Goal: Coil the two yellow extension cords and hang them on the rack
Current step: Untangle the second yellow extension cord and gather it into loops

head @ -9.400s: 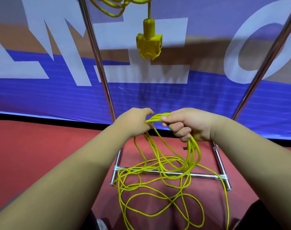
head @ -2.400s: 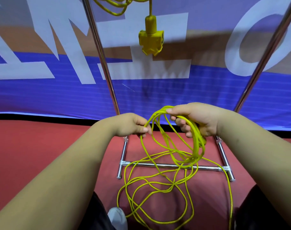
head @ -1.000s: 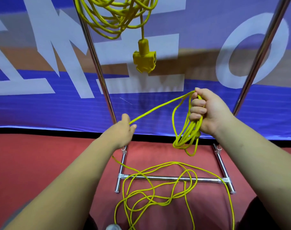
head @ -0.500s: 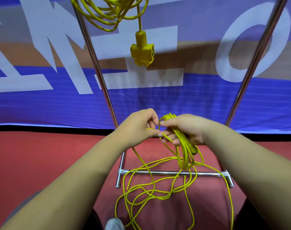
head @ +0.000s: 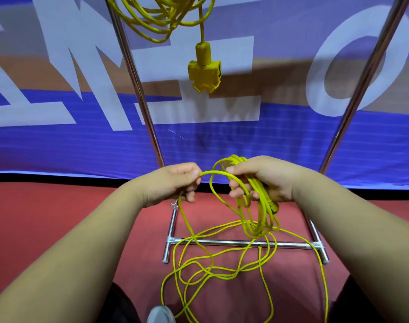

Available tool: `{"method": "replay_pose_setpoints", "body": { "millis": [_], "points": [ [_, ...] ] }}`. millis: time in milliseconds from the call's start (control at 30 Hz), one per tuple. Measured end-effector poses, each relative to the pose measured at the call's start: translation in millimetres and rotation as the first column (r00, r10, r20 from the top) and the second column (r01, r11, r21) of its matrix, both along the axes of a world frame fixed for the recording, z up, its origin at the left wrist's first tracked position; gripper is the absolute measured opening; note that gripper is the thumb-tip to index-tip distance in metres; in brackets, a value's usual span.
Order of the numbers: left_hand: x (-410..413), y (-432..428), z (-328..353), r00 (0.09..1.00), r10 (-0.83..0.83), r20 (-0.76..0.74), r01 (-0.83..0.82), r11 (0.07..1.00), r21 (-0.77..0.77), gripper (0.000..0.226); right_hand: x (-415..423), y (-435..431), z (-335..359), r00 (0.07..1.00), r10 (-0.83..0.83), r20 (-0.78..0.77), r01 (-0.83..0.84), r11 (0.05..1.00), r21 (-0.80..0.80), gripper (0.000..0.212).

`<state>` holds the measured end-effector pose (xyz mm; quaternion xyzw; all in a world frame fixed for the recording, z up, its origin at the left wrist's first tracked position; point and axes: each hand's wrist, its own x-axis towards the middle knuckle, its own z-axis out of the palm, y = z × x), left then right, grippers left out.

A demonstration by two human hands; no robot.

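Loose loops of the yellow cord (head: 254, 231) sprawl on the red floor (head: 59, 217) by my feet, crossing the rack's base bar (head: 292, 245). My right hand (head: 264, 180) grips the gathered coil, and my left hand (head: 173, 183) pinches the next strand between its fingers. Beyond, the other cord (head: 204, 73) hangs coiled on the rack.

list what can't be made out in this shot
Head view only:
- Hung cord: its hook-up on the rack is cut off by the top edge.
- Loose cord: far end runs off the bottom edge.
- Coil: loop count hidden inside the right hand.
- Cord end under that hand: half covered, plug or socket unclear.
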<state>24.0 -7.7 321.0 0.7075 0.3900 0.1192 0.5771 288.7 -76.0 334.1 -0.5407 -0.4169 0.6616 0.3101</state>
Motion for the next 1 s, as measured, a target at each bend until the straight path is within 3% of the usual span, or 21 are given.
{"method": "replay_pose_setpoints", "body": {
  "millis": [133, 200, 300, 433, 600, 667, 833, 1000],
  "points": [
    [17, -10, 25, 0.996, -0.028, -0.086, 0.050, 0.961, 0.272, 0.010, -4, -2, 0, 0.969, 0.185, 0.165, -0.185, 0.983, -0.014, 0.036],
    [27, -18, 29, 0.982, -0.092, -0.167, 0.143, 0.934, 0.327, 0.017, -7, -3, -3, 0.959, 0.245, 0.142, -0.249, 0.968, 0.008, 0.032],
    [39, -19, 22, 0.983, -0.040, -0.179, 0.114, 0.896, 0.429, 0.027, -12, -5, -7, 0.970, 0.242, 0.022, -0.243, 0.969, 0.050, 0.020],
    [28, -2, 19, 0.998, -0.041, -0.041, 0.050, 0.968, 0.245, 0.028, -10, 0, -9, 0.988, 0.154, 0.000, -0.153, 0.982, 0.114, 0.013],
    [3, 14, -10, 0.901, -0.334, -0.277, 0.349, 0.937, 0.007, 0.015, 1, 1, -2, 0.985, 0.170, -0.021, -0.163, 0.968, 0.192, 0.019],
    [3, 15, -16, 0.904, -0.314, -0.289, 0.333, 0.943, 0.017, 0.017, 7, 1, 1, 0.983, 0.181, 0.011, -0.180, 0.965, 0.191, 0.023],
    [14, 21, 6, 0.987, -0.045, -0.155, 0.074, 0.979, 0.190, 0.008, 10, -2, 4, 0.992, 0.122, 0.042, -0.126, 0.988, 0.092, 0.024],
    [19, 4, 40, 0.997, -0.067, -0.033, 0.074, 0.955, 0.286, 0.005, 6, -1, 3, 0.993, 0.105, 0.046, -0.109, 0.989, 0.095, 0.038]
  ]
}}
